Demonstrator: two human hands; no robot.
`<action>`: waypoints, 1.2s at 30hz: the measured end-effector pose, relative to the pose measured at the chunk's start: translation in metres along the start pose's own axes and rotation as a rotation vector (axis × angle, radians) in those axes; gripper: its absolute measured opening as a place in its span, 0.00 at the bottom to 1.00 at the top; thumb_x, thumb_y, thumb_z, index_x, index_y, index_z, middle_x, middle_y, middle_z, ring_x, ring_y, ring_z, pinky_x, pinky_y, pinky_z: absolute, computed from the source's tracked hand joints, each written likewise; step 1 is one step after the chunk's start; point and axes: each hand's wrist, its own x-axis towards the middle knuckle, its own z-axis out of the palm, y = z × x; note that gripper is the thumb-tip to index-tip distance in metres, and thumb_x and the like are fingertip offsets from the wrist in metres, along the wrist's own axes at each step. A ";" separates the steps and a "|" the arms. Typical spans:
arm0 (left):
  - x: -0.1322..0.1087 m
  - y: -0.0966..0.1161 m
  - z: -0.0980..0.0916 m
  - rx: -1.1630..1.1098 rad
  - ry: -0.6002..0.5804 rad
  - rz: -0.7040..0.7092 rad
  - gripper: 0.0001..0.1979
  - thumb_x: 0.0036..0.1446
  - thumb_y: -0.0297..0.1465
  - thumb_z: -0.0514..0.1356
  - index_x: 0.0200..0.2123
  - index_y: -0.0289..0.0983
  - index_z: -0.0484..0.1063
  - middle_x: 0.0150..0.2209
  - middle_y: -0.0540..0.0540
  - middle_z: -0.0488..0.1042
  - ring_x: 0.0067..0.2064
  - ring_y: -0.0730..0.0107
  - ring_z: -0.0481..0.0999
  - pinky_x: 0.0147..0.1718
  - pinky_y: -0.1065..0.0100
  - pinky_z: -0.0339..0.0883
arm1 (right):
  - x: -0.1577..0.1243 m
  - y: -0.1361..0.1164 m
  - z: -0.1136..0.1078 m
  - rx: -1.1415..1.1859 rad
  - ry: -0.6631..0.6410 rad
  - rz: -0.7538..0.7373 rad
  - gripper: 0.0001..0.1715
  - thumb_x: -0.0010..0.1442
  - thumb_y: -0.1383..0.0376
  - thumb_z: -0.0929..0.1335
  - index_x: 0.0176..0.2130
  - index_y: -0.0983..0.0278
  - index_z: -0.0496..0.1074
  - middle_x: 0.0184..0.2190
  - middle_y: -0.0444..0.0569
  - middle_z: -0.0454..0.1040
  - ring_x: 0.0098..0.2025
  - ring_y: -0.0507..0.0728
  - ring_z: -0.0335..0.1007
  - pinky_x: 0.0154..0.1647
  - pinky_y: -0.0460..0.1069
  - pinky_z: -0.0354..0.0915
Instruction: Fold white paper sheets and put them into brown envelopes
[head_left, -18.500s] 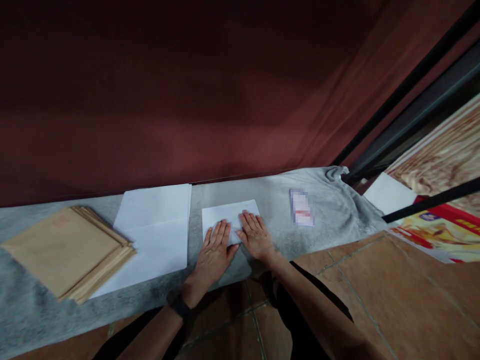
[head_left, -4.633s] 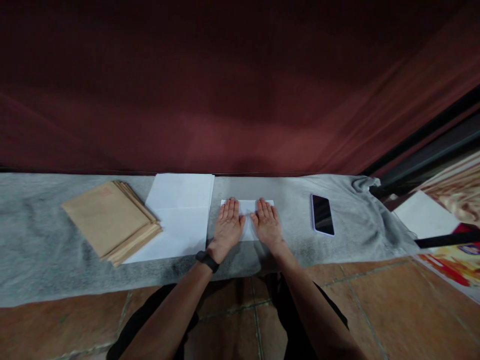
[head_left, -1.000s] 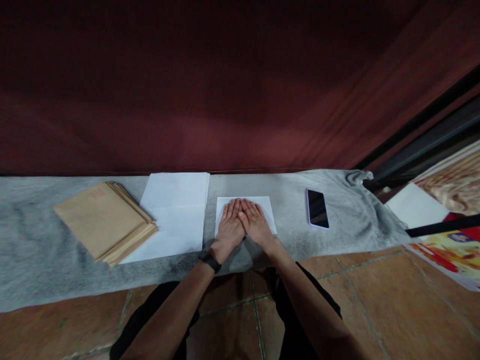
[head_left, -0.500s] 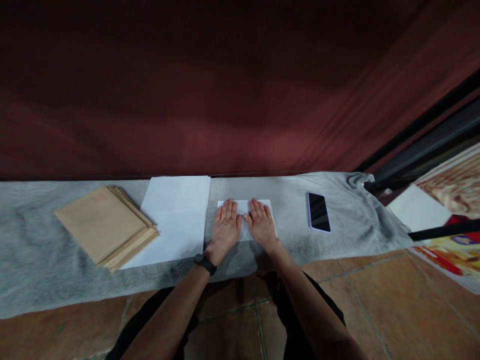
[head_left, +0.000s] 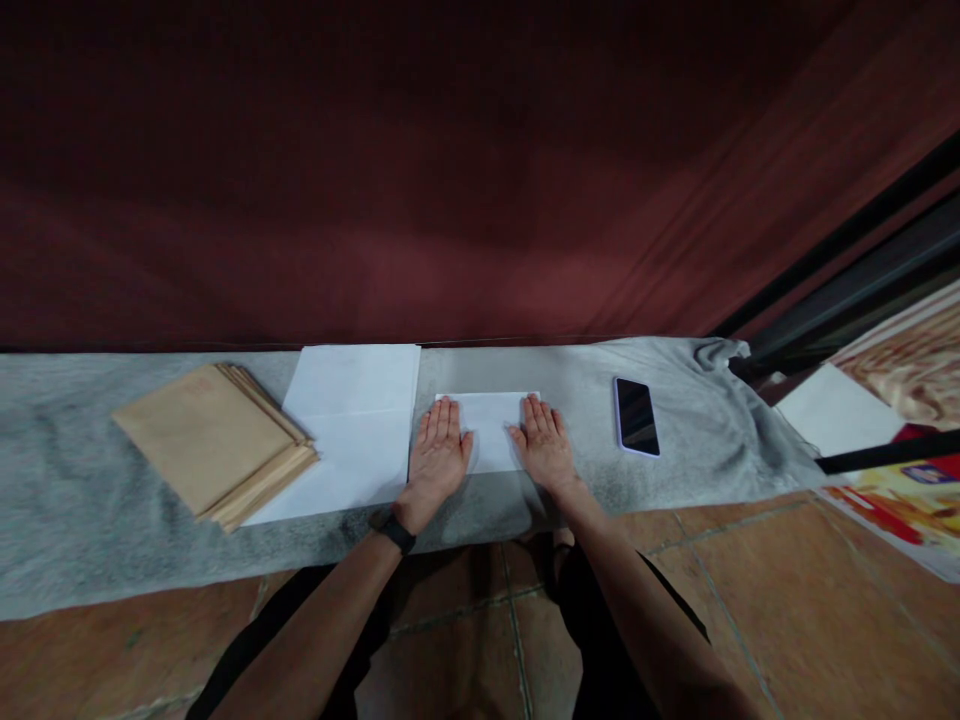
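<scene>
A folded sheet of white paper [head_left: 491, 430] lies flat on the grey cloth in front of me. My left hand [head_left: 439, 450] rests palm down over its left end, fingers stretched out and pointing away from me. Over the right end, my right hand [head_left: 545, 445] lies flat in the same way, thumb turned inward. Between the two thumbs the middle of the paper shows bare. Close to my left hand is a stack of white paper sheets [head_left: 356, 440] with a crease across the top one.
Brown envelopes [head_left: 210, 435] sit in a pile at the left, overlapping the white stack. A phone [head_left: 637, 417] lies to the right on the grey cloth [head_left: 712, 430]. Dark red fabric [head_left: 480, 200] rises behind. A printed packet [head_left: 907, 510] shows at far right, above the tiled floor [head_left: 795, 600].
My hands have slid apart along the folded paper, the left one leftward and the right one rightward, uncovering its middle. Both still lie flat.
</scene>
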 end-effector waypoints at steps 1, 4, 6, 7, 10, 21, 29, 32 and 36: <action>-0.001 -0.001 0.000 0.003 -0.005 -0.004 0.33 0.69 0.37 0.45 0.69 0.21 0.54 0.72 0.29 0.51 0.73 0.50 0.49 0.70 0.50 0.47 | -0.001 0.002 0.000 -0.004 -0.003 0.002 0.38 0.74 0.51 0.55 0.71 0.72 0.52 0.72 0.61 0.53 0.73 0.67 0.49 0.71 0.63 0.46; -0.004 -0.003 0.001 0.008 -0.012 -0.010 0.33 0.69 0.38 0.45 0.69 0.21 0.54 0.72 0.29 0.51 0.73 0.50 0.49 0.70 0.49 0.48 | -0.004 0.006 -0.002 -0.013 -0.012 0.018 0.39 0.74 0.51 0.55 0.72 0.73 0.51 0.71 0.62 0.54 0.73 0.66 0.49 0.71 0.63 0.46; -0.006 -0.005 0.001 0.010 -0.007 -0.010 0.33 0.69 0.38 0.46 0.69 0.21 0.54 0.72 0.29 0.51 0.73 0.49 0.50 0.70 0.49 0.48 | -0.007 0.008 -0.004 -0.020 -0.014 0.036 0.39 0.74 0.51 0.55 0.72 0.72 0.51 0.71 0.62 0.54 0.73 0.67 0.49 0.71 0.63 0.45; -0.007 -0.006 0.000 0.012 -0.003 -0.009 0.33 0.69 0.38 0.46 0.69 0.21 0.54 0.72 0.29 0.52 0.73 0.49 0.50 0.70 0.49 0.48 | -0.009 0.009 -0.005 -0.023 -0.012 0.045 0.38 0.74 0.51 0.55 0.72 0.72 0.51 0.71 0.62 0.54 0.73 0.67 0.49 0.71 0.64 0.45; -0.011 -0.007 -0.003 0.018 0.021 -0.015 0.32 0.68 0.36 0.46 0.68 0.20 0.55 0.71 0.28 0.52 0.73 0.48 0.51 0.70 0.49 0.48 | -0.013 0.010 -0.010 -0.033 0.001 0.080 0.38 0.74 0.52 0.56 0.71 0.73 0.52 0.71 0.64 0.54 0.73 0.68 0.48 0.71 0.66 0.43; -0.051 0.038 -0.005 -0.057 -0.012 0.262 0.33 0.66 0.28 0.47 0.72 0.25 0.45 0.72 0.31 0.51 0.74 0.54 0.45 0.70 0.48 0.47 | -0.040 -0.049 -0.024 0.206 -0.130 -0.183 0.35 0.75 0.55 0.51 0.73 0.69 0.49 0.73 0.56 0.51 0.75 0.59 0.45 0.73 0.59 0.47; -0.056 0.037 -0.007 -0.050 -0.077 0.244 0.33 0.67 0.30 0.47 0.72 0.25 0.46 0.72 0.31 0.51 0.74 0.55 0.47 0.71 0.49 0.46 | -0.055 -0.042 -0.020 0.119 -0.066 -0.215 0.35 0.74 0.55 0.55 0.72 0.71 0.51 0.72 0.60 0.52 0.74 0.62 0.47 0.73 0.61 0.47; -0.057 0.032 -0.009 -0.060 -0.052 0.221 0.33 0.68 0.33 0.47 0.71 0.26 0.47 0.72 0.32 0.51 0.74 0.55 0.47 0.71 0.50 0.48 | -0.056 -0.032 -0.021 0.085 -0.039 -0.212 0.37 0.74 0.54 0.56 0.71 0.73 0.51 0.72 0.61 0.52 0.74 0.63 0.47 0.73 0.61 0.47; -0.060 0.022 -0.010 -0.063 -0.007 0.207 0.32 0.68 0.34 0.48 0.71 0.25 0.50 0.72 0.31 0.51 0.74 0.54 0.47 0.70 0.51 0.49 | -0.058 -0.019 -0.021 0.055 -0.020 -0.188 0.38 0.73 0.53 0.57 0.71 0.74 0.52 0.72 0.63 0.53 0.74 0.65 0.47 0.72 0.62 0.49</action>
